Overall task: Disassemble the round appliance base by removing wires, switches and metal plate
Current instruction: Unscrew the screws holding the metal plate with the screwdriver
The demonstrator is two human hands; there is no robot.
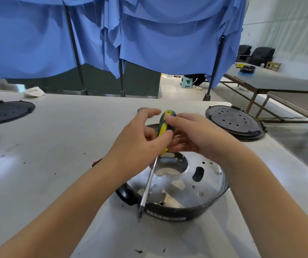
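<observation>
The round appliance base, black plastic, sits on the white table right in front of me. A shiny metal plate with holes and a large central opening lies in it. Above the base both hands meet on a screwdriver with a green and yellow handle. My left hand holds the lower handle with thumb and curled fingers, its index finger stretched out. My right hand pinches the top of the handle. The steel shaft slants down to the left, its tip at the base's front rim.
A black perforated round lid lies at the right on the white table. Another dark lid sits at the far left, with a crumpled cloth behind it. Blue curtains hang at the back; small dark bits litter the table.
</observation>
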